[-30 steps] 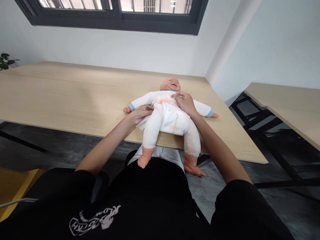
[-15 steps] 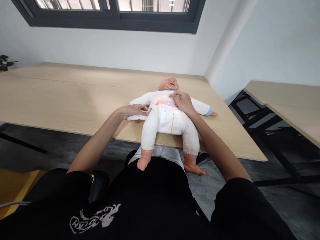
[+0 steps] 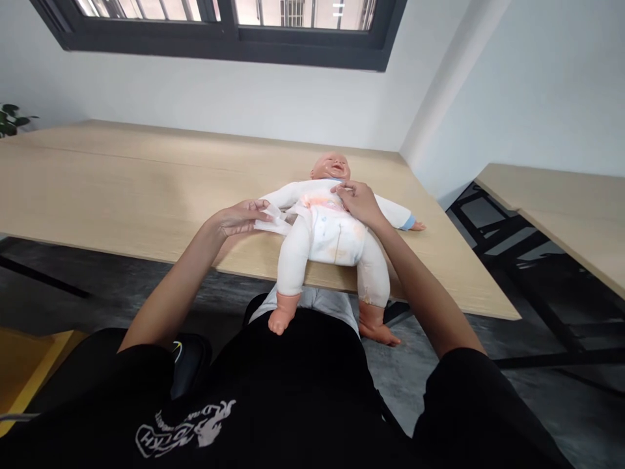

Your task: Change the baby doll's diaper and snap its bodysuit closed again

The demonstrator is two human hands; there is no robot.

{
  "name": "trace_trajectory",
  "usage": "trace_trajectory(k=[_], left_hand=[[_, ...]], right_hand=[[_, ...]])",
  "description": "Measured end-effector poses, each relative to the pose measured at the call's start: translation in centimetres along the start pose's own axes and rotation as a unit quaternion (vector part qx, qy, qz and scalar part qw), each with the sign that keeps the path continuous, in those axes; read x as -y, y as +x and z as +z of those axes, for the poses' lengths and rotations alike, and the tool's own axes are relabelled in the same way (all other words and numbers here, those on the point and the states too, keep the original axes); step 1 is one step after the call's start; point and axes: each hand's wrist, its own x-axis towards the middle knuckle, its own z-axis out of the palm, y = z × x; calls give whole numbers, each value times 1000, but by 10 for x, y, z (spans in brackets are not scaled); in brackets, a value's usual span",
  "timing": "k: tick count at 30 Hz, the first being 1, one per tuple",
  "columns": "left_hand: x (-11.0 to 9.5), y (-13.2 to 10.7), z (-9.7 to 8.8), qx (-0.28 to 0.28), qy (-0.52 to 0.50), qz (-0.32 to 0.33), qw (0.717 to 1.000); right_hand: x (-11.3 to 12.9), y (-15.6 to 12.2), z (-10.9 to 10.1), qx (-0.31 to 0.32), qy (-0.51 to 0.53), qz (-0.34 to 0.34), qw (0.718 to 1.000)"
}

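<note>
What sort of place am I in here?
Probably a training room or office: a baby doll in a diaper lies on a long wood-topped table below a dark-framed window, with a second table.

Diaper [image 3: 338,240] on doll [image 3: 319,187], doll on table [image 3: 146,185]; window [image 3: 224,42] behind, second table [image 3: 566,205] right.

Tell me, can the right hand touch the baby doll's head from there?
Probably yes. The right hand lies on the front of the baby doll, just below its head, and nothing seems to block the short way up.
</note>
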Motion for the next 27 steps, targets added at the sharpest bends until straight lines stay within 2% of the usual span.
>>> trace_trajectory(k=[2, 4, 6, 9, 12, 15, 21, 27], left_hand=[[0, -3, -1, -20, -30, 2, 999], [2, -6, -1, -48, -64, 6, 997], [7, -6, 0, -79, -114, 16, 990], [15, 1, 0, -117, -201, 44, 972], [21, 12, -1, -122, -247, 62, 959], [23, 17, -2, -115, -240, 77, 961], [26, 14, 7, -124, -151, 140, 971], [29, 18, 20, -173, -86, 196, 961]], right_hand=[[9, 2, -4, 5, 10, -11, 1000], [22, 5, -7, 30, 16, -50, 998], [38, 7, -5, 97, 7, -106, 990], [60, 9, 7, 224, -36, -168, 959], [71, 12, 25, 294, -85, -216, 927], [70, 13, 41, 297, -100, -243, 918], [63, 9, 57, 226, -51, -227, 946], [59, 6, 64, 198, -17, -223, 954]])
